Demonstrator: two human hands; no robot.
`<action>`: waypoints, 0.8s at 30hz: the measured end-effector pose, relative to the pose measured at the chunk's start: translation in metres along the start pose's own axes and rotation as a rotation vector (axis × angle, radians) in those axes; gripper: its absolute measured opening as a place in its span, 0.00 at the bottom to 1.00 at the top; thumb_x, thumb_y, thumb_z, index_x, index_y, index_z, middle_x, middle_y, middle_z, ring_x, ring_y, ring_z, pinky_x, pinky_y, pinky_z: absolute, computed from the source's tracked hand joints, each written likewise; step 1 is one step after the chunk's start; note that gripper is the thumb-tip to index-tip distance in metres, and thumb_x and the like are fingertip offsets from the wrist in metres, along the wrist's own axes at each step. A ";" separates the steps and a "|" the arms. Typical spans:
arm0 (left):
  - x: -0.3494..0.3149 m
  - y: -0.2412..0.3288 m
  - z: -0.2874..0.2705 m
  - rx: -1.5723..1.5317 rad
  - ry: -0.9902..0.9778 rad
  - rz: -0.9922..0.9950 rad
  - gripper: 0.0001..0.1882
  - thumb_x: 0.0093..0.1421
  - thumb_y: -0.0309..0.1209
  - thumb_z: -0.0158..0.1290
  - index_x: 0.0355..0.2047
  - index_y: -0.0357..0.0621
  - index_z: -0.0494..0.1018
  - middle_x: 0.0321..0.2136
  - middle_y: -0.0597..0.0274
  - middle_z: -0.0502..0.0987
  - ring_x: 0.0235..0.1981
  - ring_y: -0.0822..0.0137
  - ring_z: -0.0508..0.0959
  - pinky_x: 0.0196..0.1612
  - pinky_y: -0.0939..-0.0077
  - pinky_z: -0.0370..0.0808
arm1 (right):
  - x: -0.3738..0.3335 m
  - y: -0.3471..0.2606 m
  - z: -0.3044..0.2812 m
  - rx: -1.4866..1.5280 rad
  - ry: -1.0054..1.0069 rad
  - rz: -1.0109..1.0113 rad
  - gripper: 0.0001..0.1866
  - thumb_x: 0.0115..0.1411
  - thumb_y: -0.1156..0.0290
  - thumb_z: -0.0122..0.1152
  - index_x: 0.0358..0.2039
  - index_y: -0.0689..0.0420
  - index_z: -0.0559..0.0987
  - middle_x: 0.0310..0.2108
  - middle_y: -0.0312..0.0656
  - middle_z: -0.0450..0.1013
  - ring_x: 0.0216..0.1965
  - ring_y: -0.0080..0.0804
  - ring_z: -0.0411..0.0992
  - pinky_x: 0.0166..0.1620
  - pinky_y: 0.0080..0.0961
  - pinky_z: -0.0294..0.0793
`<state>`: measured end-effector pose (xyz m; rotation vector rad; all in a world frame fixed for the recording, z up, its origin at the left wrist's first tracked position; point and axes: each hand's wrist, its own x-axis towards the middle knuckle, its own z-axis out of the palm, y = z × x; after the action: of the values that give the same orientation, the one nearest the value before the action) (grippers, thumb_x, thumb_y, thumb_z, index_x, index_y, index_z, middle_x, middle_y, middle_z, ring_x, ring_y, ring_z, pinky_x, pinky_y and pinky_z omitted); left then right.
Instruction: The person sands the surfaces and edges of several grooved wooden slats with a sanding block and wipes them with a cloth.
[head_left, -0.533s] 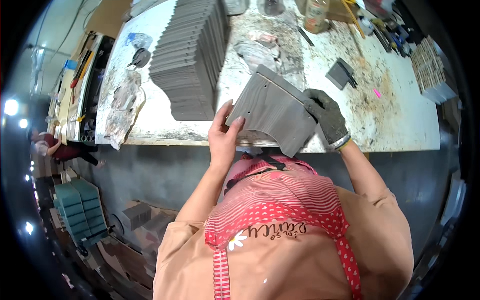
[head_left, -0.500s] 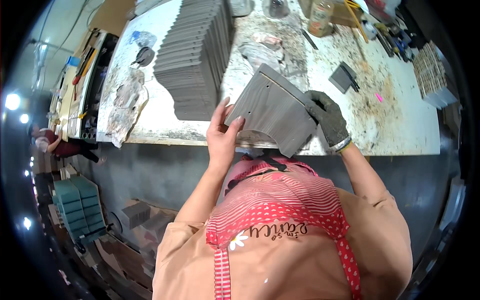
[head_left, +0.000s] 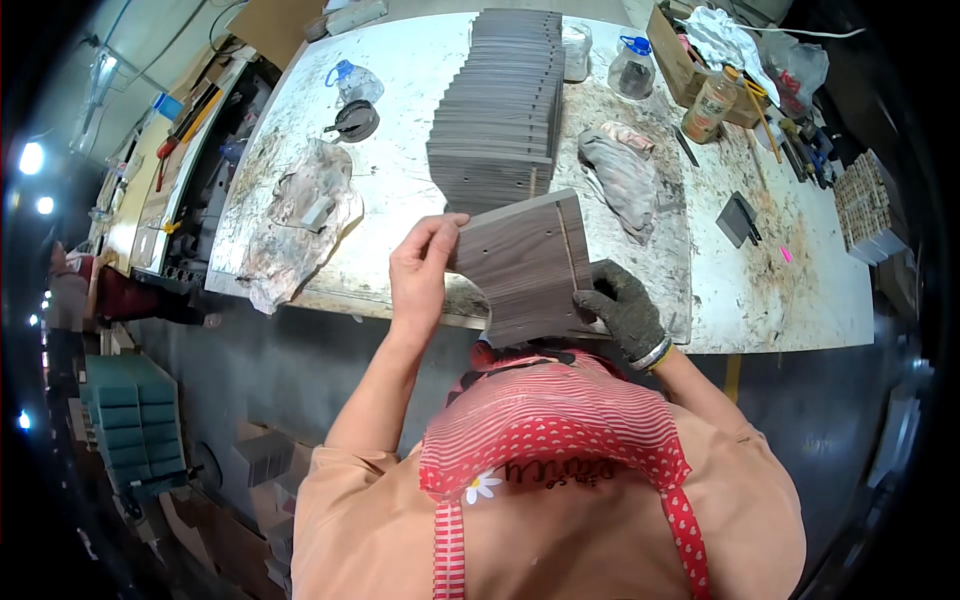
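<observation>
A grey wood-grain panel [head_left: 525,262] with small holes, a groove along one side and a curved lower edge is held up between my hands, over the table's front edge. My bare left hand [head_left: 422,262] grips its left edge, thumb on the face. In a dark work glove, my right hand [head_left: 622,308] pinches the panel's lower right edge. Just beyond stands a long row of similar grey panels [head_left: 495,110], packed face to face. The held panel covers part of the row's near end.
On the white stained table [head_left: 400,130] lie a dirty cloth [head_left: 310,195], a grey rag [head_left: 620,180], a round dark dish [head_left: 355,120] and a small dark block [head_left: 737,220]. Bottles [head_left: 708,105] and a cardboard box [head_left: 680,60] stand far right. Another person [head_left: 120,285] is at far left.
The panel has turned more upright in my hands, its grooved side now to the right. My right hand has slid lower on its edge. The whole view has shifted.
</observation>
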<state>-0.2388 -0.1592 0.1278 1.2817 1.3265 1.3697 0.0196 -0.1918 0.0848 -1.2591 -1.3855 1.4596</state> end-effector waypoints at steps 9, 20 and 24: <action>0.081 -0.009 -0.034 0.146 -0.245 0.175 0.13 0.56 0.24 0.58 0.42 0.39 0.75 0.33 0.70 0.72 0.31 0.81 0.69 0.36 0.86 0.68 | 0.045 -0.004 0.057 -0.664 0.212 -0.162 0.18 0.55 0.56 0.62 0.34 0.60 0.77 0.32 0.51 0.72 0.36 0.52 0.71 0.40 0.40 0.70; 0.092 -0.041 -0.024 0.088 -0.004 0.071 0.20 0.53 0.25 0.60 0.47 0.39 0.71 0.31 0.67 0.68 0.32 0.75 0.70 0.35 0.79 0.71 | 0.065 0.003 0.065 -0.831 0.326 -0.183 0.20 0.51 0.57 0.66 0.35 0.59 0.74 0.32 0.49 0.70 0.34 0.49 0.72 0.38 0.41 0.71; 0.090 -0.055 -0.031 0.048 -0.033 0.005 0.20 0.54 0.25 0.60 0.47 0.36 0.70 0.27 0.69 0.68 0.31 0.77 0.69 0.36 0.81 0.71 | 0.071 0.010 0.061 -0.642 0.367 -0.150 0.20 0.50 0.61 0.68 0.37 0.58 0.72 0.31 0.47 0.70 0.31 0.47 0.71 0.36 0.39 0.71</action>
<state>-0.2877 -0.0693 0.0866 1.3345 1.3419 1.3215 -0.0551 -0.1407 0.0599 -1.6638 -1.6999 0.6395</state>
